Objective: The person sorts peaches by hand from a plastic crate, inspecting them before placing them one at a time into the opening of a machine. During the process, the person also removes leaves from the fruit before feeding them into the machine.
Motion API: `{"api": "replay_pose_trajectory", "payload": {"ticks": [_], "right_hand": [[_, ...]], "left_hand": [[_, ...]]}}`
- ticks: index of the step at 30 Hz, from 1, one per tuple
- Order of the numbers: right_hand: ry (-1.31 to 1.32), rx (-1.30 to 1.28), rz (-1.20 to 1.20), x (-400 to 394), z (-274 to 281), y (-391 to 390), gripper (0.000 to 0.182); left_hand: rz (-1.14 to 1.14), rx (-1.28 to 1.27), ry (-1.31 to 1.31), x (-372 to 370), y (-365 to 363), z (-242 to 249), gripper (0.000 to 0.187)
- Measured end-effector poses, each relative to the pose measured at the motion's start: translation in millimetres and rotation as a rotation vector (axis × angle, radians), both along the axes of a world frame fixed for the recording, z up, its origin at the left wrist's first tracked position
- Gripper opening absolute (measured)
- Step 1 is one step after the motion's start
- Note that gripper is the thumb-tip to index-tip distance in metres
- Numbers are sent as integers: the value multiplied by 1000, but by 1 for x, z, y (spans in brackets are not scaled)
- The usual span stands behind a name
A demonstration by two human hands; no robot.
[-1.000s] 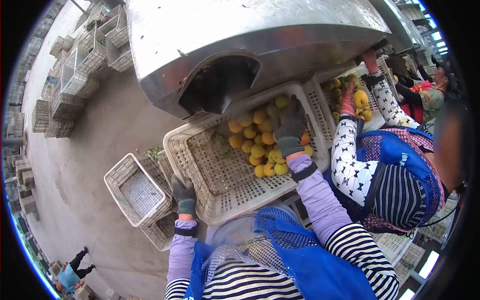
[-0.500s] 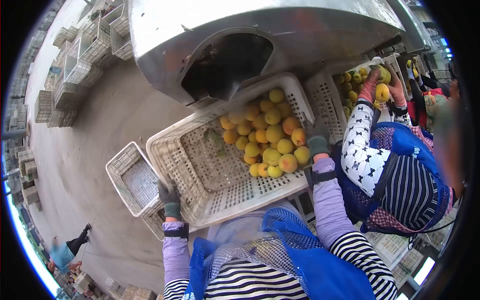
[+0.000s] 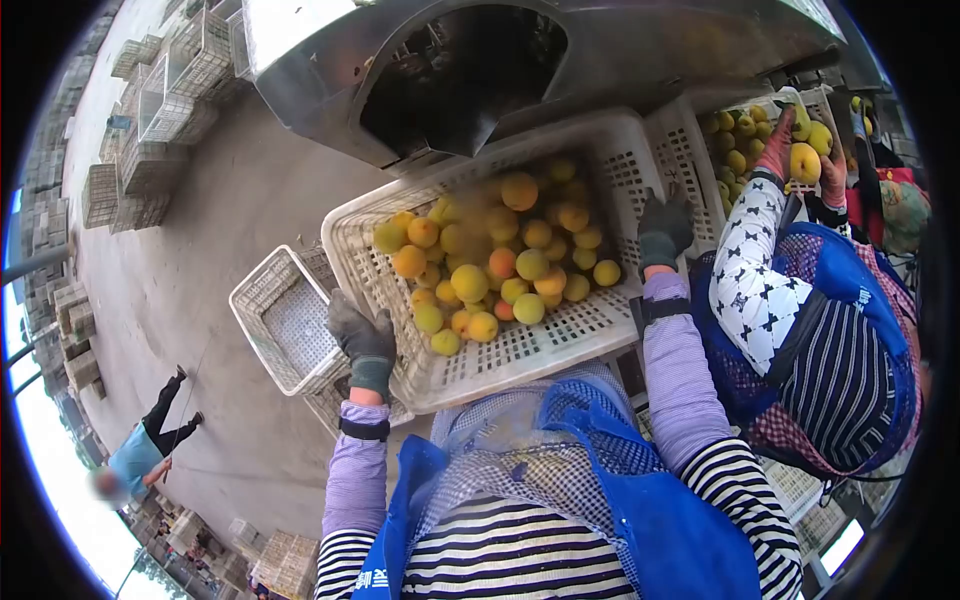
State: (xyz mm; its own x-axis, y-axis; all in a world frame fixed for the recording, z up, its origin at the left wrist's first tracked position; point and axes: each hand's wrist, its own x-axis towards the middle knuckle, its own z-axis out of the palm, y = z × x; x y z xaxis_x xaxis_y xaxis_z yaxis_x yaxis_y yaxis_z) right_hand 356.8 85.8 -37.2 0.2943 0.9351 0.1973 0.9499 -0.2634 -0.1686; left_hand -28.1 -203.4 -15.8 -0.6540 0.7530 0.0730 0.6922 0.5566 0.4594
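A white perforated plastic crate [image 3: 480, 372] is tilted in front of me, below a metal chute mouth. Yellow-orange peaches [image 3: 470, 283] lie loose inside it, some smeared by motion. My left hand [image 3: 362, 340], in a dark grey glove, holds the crate's left rim, with the thumb apart from the fingers. On the opposite side, my right hand [image 3: 666, 228], gloved alike, grips the right rim; its fingers partly hide behind the edge.
A metal machine [image 3: 640, 50] with a dark opening overhangs the crate. A smaller white crate [image 3: 262, 345] stands at left. On my right a co-worker [image 3: 760, 300] handles fruit over another crate [image 3: 690, 170]. Stacked crates [image 3: 150, 180] and a walking person [image 3: 145, 455] are farther left.
The peaches have spread from the crate's right side leftward across its bottom. Crate and both hands have shifted rightward and up in view. The distant person now appears higher and farther right.
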Motion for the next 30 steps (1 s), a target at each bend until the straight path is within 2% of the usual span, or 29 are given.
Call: {"api": "replay_pose_trajectory", "payload": {"ticks": [1,2,4,5,6,7,8,11,12,14,15,18,20,21,23,24,26,27,28,30], "right_hand": [[-72,185,53,-6,-5,-4,47],[-49,229,162,-16,1,-9,48],[-4,318,379,-40,20,-16,48],[37,265,525,-46,11,-18,47],[78,214,667,-52,-1,-18,47],[173,58,687,-61,-15,-18,49],[267,-100,705,-72,-24,-16,50],[336,-491,612,-103,-42,2,58],[334,-580,603,-106,-55,8,60],[275,-635,650,-103,-94,5,67],[485,-662,555,-101,-101,1,67],[937,-772,365,-107,-50,0,64],[1044,-951,413,-114,-6,-5,55],[1244,-994,511,-115,15,-11,53],[1643,-1082,709,-112,55,-37,52],[1584,-1116,709,-117,78,-50,54],[1457,-1161,713,-132,115,-70,59],[1337,-1020,826,-132,117,-79,65],[1215,-882,925,-135,119,-86,71],[1321,-922,759,-130,133,-104,86]], "left_hand": [[-104,2,355,17,17,25,73],[-134,65,142,31,31,40,77],[-299,-40,-105,48,47,17,67],[-269,-137,-446,55,58,-9,56],[-309,-395,-365,65,72,-38,51],[-290,-452,-273,83,82,-53,54],[-243,-599,-358,93,92,-74,62],[-176,-751,-199,122,107,-113,69],[-190,-705,-153,127,110,-121,74],[-190,-732,-269,123,122,-114,77],[-192,-750,-332,123,125,-106,79],[-143,-590,-821,89,115,-105,66],[-132,-178,-1432,69,91,-94,54],[-133,51,-1717,63,81,-89,49],[-540,162,-1271,67,84,-11,45],[-47,253,-2007,71,92,34,53],[-257,268,-1889,73,80,66,57],[-368,281,-1825,72,75,75,58],[-393,273,-1872,71,70,82,59],[-395,258,-1883,66,59,74,58]]}}
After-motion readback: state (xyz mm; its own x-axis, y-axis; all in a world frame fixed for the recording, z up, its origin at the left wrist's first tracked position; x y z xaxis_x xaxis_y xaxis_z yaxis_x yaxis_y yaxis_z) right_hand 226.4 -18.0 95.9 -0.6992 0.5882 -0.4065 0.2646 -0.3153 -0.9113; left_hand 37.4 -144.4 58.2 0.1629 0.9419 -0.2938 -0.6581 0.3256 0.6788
